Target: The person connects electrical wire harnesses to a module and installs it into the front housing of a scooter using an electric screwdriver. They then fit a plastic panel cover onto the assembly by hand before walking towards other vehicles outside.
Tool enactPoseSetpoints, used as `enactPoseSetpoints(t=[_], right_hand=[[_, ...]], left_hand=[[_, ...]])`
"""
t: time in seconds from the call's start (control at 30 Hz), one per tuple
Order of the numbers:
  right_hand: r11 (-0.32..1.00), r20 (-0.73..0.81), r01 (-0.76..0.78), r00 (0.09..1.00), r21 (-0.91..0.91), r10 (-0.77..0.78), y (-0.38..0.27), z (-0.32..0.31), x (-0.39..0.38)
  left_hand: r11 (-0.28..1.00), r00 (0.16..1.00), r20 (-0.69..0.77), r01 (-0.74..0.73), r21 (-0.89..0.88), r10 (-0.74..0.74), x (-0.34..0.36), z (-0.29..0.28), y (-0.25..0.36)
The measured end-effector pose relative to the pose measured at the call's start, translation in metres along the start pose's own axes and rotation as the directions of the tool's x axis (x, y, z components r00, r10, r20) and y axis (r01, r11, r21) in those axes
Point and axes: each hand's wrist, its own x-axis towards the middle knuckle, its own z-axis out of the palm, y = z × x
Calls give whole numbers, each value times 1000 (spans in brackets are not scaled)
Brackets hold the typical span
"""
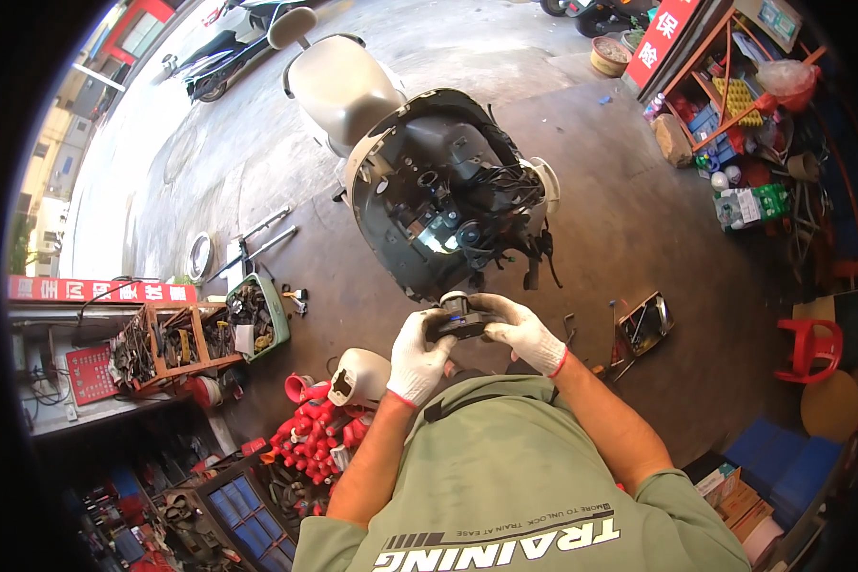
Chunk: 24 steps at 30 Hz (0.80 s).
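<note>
White gloves with red cuffs cover both my hands. Between them, in front of my chest, is a small dark part with a pale round top (460, 319); its exact kind is unclear. My left hand (419, 358) grips its left side, and my right hand (522, 334) closes on its right side. Just beyond stands a scooter with a beige seat (348, 91). Its front is stripped, with a curved dark panel (372, 205) around exposed wiring (496, 200) and a shiny lamp-like unit (439, 235).
Red parts (315, 431) lie in a heap at my left, beside a beige cover (362, 377). A green bin (278, 319) and a wooden rack (195, 341) hold tools. An open tray (646, 324) lies on the floor to the right, with a red stool (810, 349) farther off.
</note>
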Motion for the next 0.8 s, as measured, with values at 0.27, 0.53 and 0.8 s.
enactPoseSetpoints(t=[0.27,0.53,0.8], right_hand=[[994,-135,100,985,-33,-103,11,22,4],[974,-81,-149,983,168,165,23,13,4],[811,16,-237,963,535,270,39,18,15]], left_hand=[[942,976,-61,-183,280,208,-5,5,2],[871,954,-19,-264,413,298,-14,9,9],[875,966,18,-240,421,257,-18,10,7]])
